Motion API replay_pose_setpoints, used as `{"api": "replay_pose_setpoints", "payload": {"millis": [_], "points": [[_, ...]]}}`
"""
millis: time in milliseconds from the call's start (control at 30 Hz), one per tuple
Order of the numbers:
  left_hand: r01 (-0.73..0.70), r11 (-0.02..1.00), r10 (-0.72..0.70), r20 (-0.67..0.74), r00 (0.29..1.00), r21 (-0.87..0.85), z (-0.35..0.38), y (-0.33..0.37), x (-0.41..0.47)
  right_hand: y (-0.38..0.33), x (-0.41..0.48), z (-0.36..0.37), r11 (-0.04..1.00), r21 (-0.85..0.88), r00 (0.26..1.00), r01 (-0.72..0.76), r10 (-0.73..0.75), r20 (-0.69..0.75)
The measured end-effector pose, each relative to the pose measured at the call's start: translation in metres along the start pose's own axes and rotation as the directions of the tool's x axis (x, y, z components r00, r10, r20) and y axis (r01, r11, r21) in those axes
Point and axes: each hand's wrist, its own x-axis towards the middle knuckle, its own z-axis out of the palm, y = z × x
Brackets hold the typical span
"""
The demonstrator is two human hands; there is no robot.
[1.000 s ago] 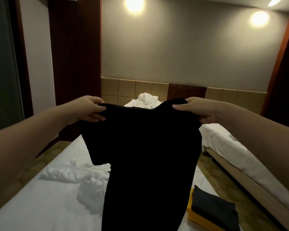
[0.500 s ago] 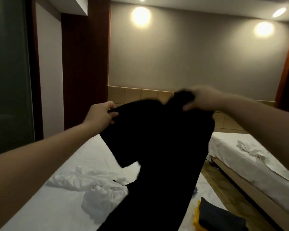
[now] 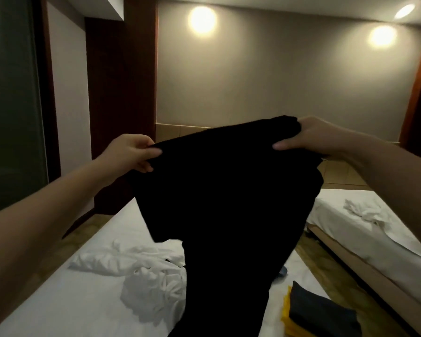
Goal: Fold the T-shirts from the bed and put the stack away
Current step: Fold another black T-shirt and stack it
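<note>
Above the bed [image 3: 58, 300], left hand [image 3: 131, 152] and right hand [image 3: 309, 139], fingers [image 3: 281, 145] in a pinch on black T-shirt [image 3: 229, 190].

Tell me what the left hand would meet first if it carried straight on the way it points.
The left hand points rightward and pinches the black T-shirt, so that cloth comes first. Beyond it probably the right hand, gripping the other end; depth is unclear.

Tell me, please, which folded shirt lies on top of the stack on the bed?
The dark folded shirt is on top; the yellow one lies beneath it, only its edge showing.
</note>
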Motion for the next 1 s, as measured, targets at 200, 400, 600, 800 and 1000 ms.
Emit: {"api": "replay_pose_setpoints", "payload": {"millis": [200,400,600,800,1000], "points": [[0.000,0.984,-0.002,-0.011,1.000,-0.177,0.006,-0.007,-0.002,0.007,0.004,0.003,0.975,0.222,0.999,0.026,-0.036,0.040],[0.199,0.957,-0.201,0.011,0.979,-0.210,0.045,-0.081,0.038,0.080,0.052,0.045,0.966,0.189,0.984,-0.180,0.172,0.056],[0.164,0.973,-0.185,-0.126,0.975,-0.161,0.081,-0.113,0.132,0.106,0.134,0.059,0.964,0.222,0.946,-0.143,0.199,-0.256],[-0.160,0.983,0.135,-0.248,0.959,-0.086,0.062,-0.051,0.224,0.061,0.189,-0.005,0.998,0.060,0.824,0.022,0.016,-0.566],[-0.181,0.982,0.166,-0.224,0.960,-0.047,0.051,-0.037,0.192,0.052,0.150,-0.011,0.998,-0.055,0.837,0.031,-0.056,-0.545]]}}
